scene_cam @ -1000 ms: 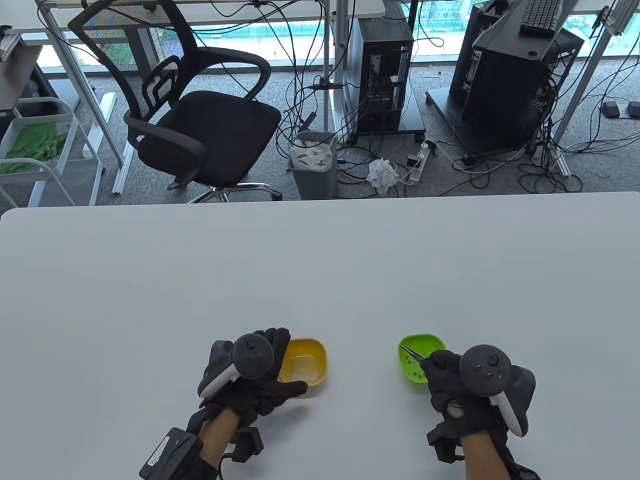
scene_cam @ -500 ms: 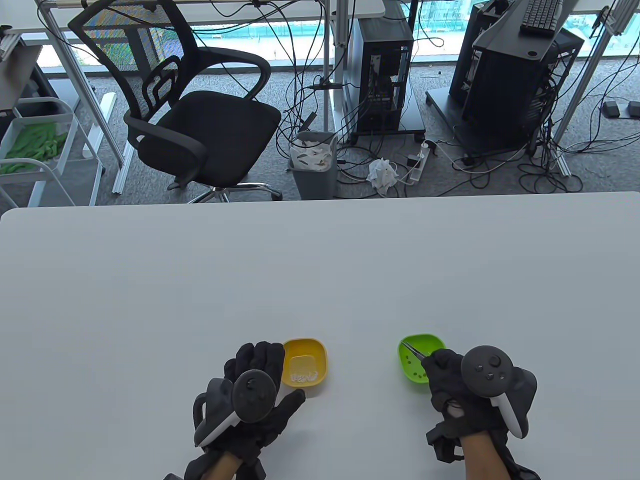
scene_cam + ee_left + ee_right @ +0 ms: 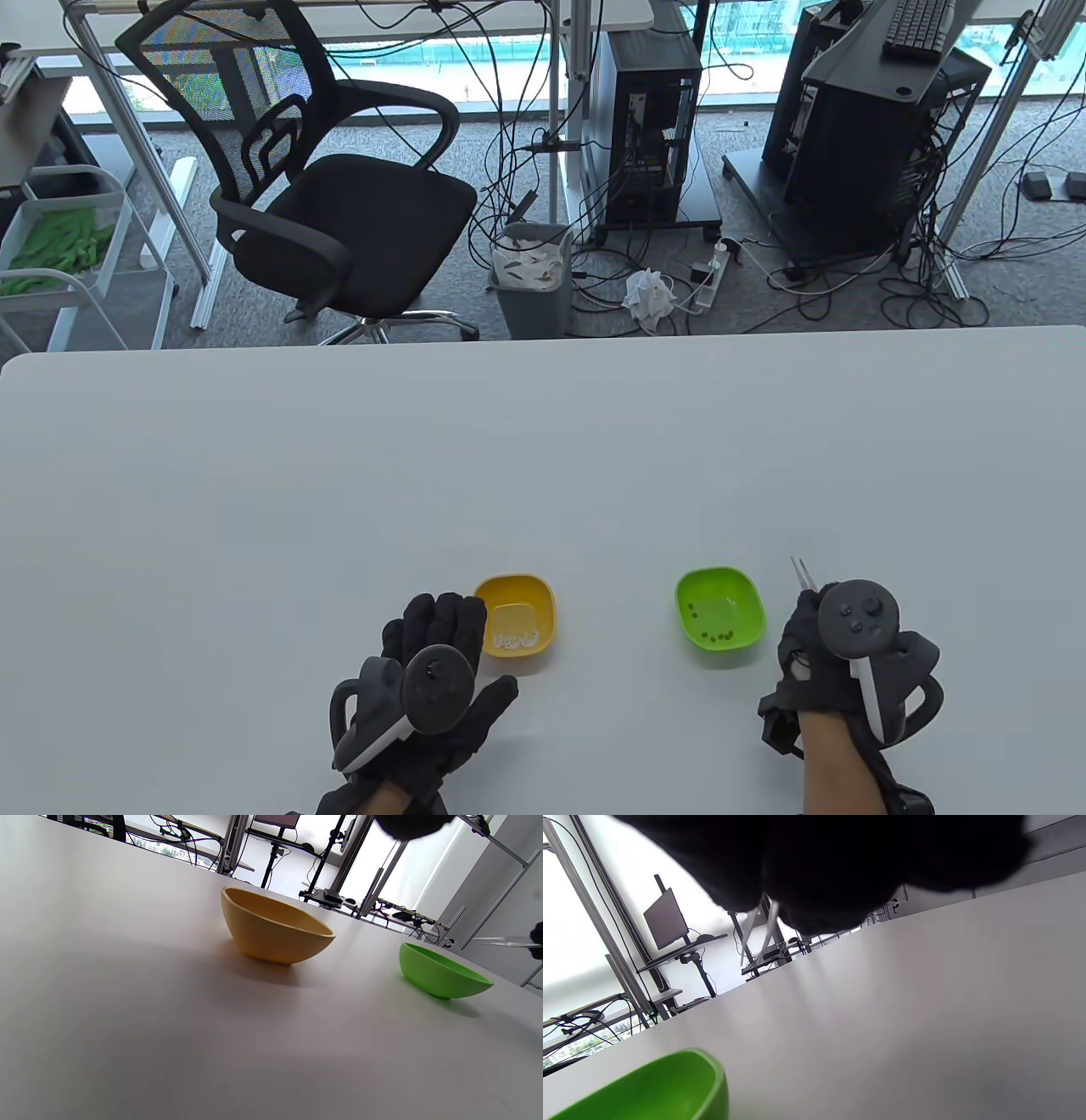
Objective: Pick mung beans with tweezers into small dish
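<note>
Black gloves, grey-white trackers, left hand (image 3: pixel 441 671), right hand (image 3: pixel 819 658)

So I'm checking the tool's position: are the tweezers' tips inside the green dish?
No, the tweezers in the right hand point up, beside the green dish.

The table view looks down from above, far. Both wrist views sit low, close over the table (image 3: pixel 543 475), tilted; all three share the green dish (image 3: pixel 719 607).
</note>
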`<state>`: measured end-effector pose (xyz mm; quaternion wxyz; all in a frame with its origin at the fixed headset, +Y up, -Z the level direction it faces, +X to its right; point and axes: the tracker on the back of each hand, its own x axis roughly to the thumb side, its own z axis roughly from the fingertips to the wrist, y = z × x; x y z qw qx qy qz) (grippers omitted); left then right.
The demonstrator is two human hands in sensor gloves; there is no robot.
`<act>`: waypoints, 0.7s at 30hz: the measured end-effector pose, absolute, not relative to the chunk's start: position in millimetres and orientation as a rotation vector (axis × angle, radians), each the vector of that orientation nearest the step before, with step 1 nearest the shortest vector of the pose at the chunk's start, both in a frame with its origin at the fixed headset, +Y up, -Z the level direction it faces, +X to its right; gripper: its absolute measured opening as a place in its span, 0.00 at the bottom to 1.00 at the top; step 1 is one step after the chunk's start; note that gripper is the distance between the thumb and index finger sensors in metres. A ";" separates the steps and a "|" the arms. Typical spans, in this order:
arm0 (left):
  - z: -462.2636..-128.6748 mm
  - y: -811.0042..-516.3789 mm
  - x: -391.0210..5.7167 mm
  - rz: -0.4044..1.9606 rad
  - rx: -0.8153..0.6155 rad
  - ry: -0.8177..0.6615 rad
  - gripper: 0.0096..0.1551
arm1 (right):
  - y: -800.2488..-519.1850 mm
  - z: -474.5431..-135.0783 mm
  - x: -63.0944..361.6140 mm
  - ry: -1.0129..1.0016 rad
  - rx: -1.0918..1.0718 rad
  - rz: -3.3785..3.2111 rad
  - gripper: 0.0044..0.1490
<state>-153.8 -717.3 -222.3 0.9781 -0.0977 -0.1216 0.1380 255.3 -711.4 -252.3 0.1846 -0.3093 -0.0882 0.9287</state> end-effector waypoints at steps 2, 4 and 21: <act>-221.9 -717.2 -153.7 0.272 -0.195 -0.245 0.53 | -727.0 -257.4 258.2 -0.192 -0.934 2.660 0.27; -221.5 -717.2 -154.0 0.271 -0.194 -0.246 0.53 | -733.8 -259.7 258.6 -0.175 -0.952 2.688 0.26; -220.4 -718.3 -153.7 0.272 -0.212 -0.251 0.53 | -763.5 -267.6 256.5 0.020 -1.008 2.836 0.27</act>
